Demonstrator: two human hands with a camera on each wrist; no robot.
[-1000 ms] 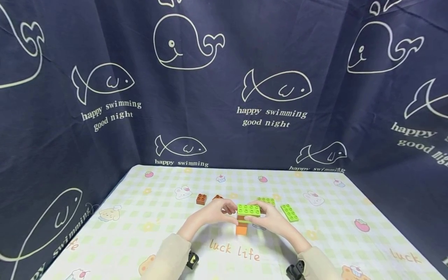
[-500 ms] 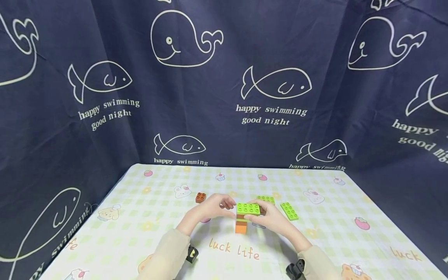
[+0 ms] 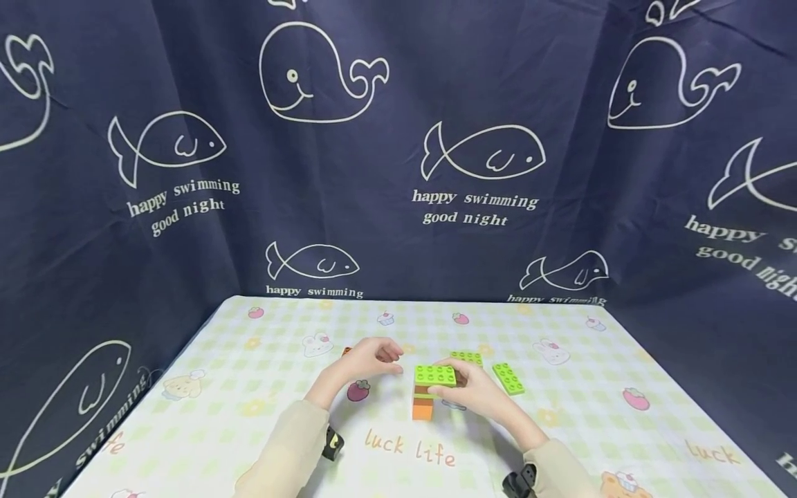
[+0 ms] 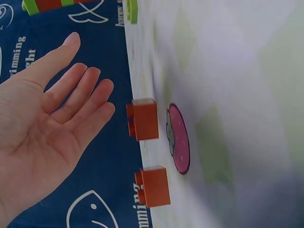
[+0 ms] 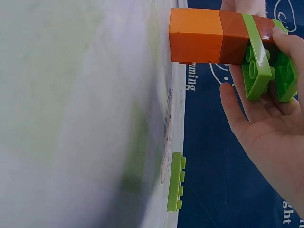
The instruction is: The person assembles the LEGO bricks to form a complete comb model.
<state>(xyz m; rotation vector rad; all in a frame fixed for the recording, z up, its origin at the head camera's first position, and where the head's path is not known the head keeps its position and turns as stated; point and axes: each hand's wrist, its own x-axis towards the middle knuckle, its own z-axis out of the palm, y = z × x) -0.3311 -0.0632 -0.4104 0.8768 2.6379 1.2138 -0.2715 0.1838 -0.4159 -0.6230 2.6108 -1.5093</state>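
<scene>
A small tower of toy building bricks stands upright on the table. In the right wrist view its orange brick forms the base, followed by a brown brick, a green plate, another brown brick and a green plate on top. My right hand holds the tower's upper part, thumb at the front and fingers behind. Left of the tower, my left hand hovers with nothing in it, fingers relaxed. Below it in the left wrist view are two loose brown bricks, mostly hidden by that hand in the head view.
Two loose green plates lie behind and right of the tower: one partly behind the right hand, the other a slanted green plate. A patterned cloth covers the table. Dark blue fabric hangs around its back and sides.
My left hand has come off the tower and moved left, over the loose brown bricks, covering them in the head view. My right hand stays on the tower, which keeps its place.
</scene>
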